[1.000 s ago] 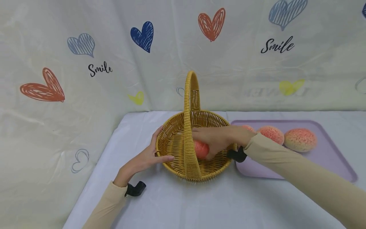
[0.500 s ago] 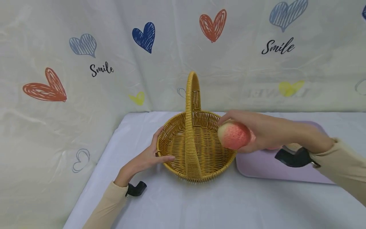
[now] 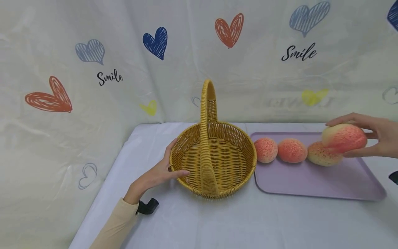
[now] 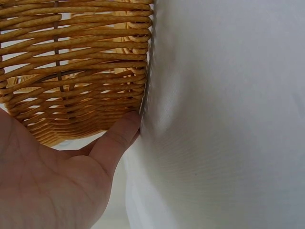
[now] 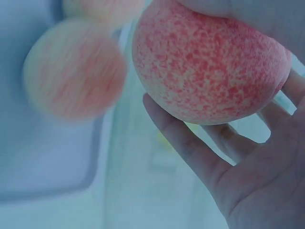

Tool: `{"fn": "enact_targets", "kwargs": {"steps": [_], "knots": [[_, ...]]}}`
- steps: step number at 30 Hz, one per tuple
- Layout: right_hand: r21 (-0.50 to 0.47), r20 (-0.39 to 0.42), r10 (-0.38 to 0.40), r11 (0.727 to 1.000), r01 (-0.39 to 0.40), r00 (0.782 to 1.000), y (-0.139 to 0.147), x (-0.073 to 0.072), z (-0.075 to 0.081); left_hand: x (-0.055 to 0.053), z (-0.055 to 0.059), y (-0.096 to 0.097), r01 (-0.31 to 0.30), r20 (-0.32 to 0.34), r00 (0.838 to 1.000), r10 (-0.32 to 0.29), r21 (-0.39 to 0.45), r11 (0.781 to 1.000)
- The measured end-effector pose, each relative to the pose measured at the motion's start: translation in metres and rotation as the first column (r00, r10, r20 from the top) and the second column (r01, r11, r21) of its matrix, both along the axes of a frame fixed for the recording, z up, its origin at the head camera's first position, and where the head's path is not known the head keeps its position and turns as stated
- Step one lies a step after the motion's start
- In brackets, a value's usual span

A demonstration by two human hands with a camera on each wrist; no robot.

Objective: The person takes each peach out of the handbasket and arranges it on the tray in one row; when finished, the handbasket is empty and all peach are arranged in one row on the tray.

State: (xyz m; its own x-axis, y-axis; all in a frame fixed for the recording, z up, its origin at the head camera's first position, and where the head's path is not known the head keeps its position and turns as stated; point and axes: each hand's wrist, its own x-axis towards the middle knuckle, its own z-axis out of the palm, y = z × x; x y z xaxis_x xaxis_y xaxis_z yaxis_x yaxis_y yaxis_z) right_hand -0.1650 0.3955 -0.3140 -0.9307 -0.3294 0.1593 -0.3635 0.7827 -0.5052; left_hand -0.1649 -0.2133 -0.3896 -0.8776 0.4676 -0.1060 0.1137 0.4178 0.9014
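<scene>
A golden wicker basket [image 3: 230, 186] with a tall arched handle stands on the white cloth, its woven bottom visible. My left hand [image 3: 158, 172] grips its left side, thumb over the rim and fingers along the outer wall. In the left wrist view those fingers [image 4: 116, 138] reach low on the weave, close to the cloth. My right hand [image 3: 380, 136] holds a pink and cream peach [image 3: 345, 137] between thumb and fingers over the right part of the lilac tray [image 3: 304, 183]. From the head, this peach overlaps the rightmost of three peaches [image 3: 321, 154] on the tray.
The other two peaches, one at the tray's left end [image 3: 265, 150] and one in the middle [image 3: 292, 150], complete a row along the back half. A white curtain [image 3: 186, 69] printed with hearts hangs behind the table.
My right hand has lifted the peach out of the basket and carried it right, over the tray, uncovering the row of peaches. The left hand and the basket stay in place.
</scene>
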Motion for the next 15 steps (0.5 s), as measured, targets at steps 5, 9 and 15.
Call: {"fn": "enact_targets", "kwargs": {"steps": [5,9,15], "knots": [[-0.070,0.032,-0.120,0.990,0.122,0.992,0.047,0.001,-0.027,0.000,-0.001,0.000,0.004,-0.007,1.000,-0.004,0.011,1.000],[-0.103,0.066,-0.159,0.981,0.165,0.985,0.064,0.004,-0.046,0.000,-0.001,0.000,0.003,-0.007,1.000,-0.003,0.002,1.000],[0.011,0.087,-0.179,0.984,0.179,0.980,0.064,0.004,-0.058,0.000,-0.002,0.001,-0.006,-0.005,1.000,0.006,-0.006,1.000]]}}
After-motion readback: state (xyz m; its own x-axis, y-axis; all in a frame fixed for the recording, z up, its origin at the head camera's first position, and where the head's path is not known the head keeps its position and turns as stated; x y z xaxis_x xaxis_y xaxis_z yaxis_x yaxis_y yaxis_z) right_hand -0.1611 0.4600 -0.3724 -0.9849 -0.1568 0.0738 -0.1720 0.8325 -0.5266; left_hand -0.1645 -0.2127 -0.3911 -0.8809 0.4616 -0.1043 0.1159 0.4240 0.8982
